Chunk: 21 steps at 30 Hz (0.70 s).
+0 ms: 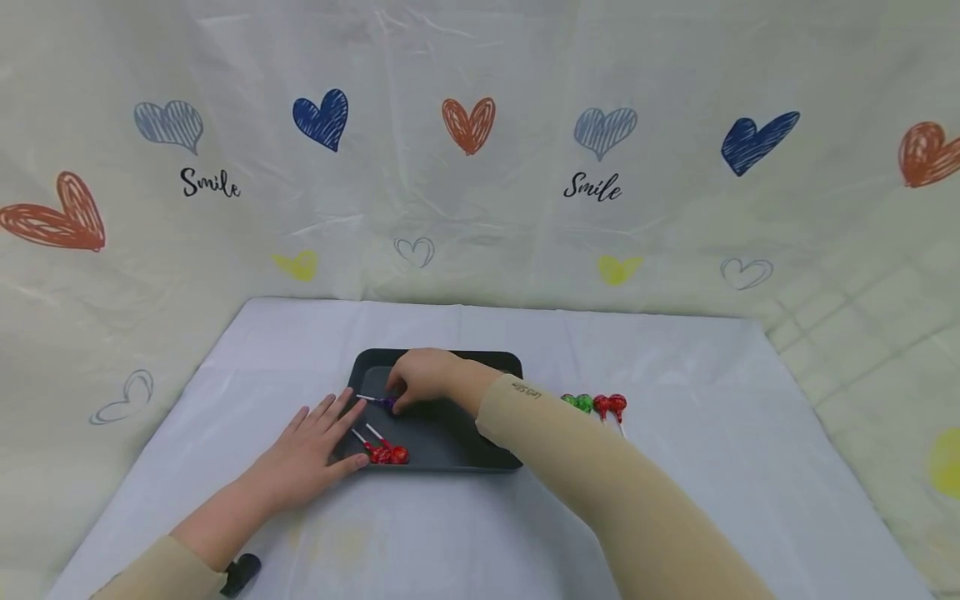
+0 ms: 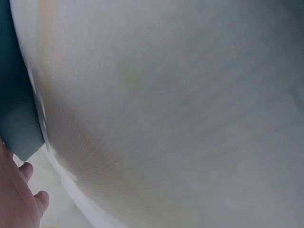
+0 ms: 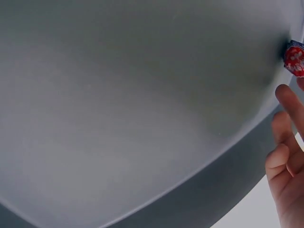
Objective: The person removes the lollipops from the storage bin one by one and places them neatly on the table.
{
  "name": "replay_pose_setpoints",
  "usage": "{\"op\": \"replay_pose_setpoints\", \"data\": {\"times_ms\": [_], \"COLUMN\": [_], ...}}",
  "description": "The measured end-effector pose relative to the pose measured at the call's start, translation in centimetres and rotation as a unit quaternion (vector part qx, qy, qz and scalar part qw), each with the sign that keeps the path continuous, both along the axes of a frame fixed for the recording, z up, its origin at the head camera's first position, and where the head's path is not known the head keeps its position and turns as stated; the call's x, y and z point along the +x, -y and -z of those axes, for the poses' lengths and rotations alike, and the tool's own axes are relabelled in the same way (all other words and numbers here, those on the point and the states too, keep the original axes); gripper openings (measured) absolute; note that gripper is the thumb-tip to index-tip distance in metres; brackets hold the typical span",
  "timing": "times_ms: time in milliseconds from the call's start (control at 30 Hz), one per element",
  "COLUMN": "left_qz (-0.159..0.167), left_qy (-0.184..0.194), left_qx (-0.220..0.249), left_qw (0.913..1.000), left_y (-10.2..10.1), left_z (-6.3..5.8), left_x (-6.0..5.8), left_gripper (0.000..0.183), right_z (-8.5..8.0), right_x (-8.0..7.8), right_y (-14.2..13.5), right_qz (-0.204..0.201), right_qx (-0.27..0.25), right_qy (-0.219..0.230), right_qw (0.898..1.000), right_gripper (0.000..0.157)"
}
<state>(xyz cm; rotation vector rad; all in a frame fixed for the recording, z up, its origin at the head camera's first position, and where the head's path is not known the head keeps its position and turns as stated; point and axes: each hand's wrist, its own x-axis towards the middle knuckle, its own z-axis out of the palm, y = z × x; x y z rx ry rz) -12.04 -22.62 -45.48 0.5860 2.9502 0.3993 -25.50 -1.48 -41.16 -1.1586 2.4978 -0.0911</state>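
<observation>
My right hand reaches into a dark grey tray and pinches a purple-wrapped lollipop, whose white stick points left. In the right wrist view, the lollipop's red and blue wrapper shows at the edge beside the fingers. My left hand lies with fingers spread at the tray's left rim. Two red lollipops lie side by side in the tray's near left corner, sticks toward the upper left. The left wrist view catches only part of the left hand by the tray wall.
Right of the tray, green lollipops and red lollipops lie in a row on the white-covered table, partly behind the right sleeve. A pale curtain printed with hearts hangs behind the table.
</observation>
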Motion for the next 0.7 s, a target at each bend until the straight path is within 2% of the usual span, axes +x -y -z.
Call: {"op": "replay_pose_setpoints", "data": {"times_ms": [367, 700], "left_qz": [0.0, 0.001], "left_qy": [0.0, -0.011], "left_qx": [-0.004, 0.011], "left_qw": [1.0, 0.9999], "left_y": [0.0, -0.1], "left_z": [-0.2, -0.2], "left_x": [0.0, 0.2], "left_gripper": [0.094, 0.088], "right_z": [-0.1, -0.5], "right_x": [0.1, -0.2], "right_y": [-0.1, -2.6], "right_qz": [-0.024, -0.016], "right_qx": [0.012, 0.019], "right_qy": [-0.011, 0.017], "right_qw": [1.0, 1.0], "right_gripper": [0.023, 0.023]}}
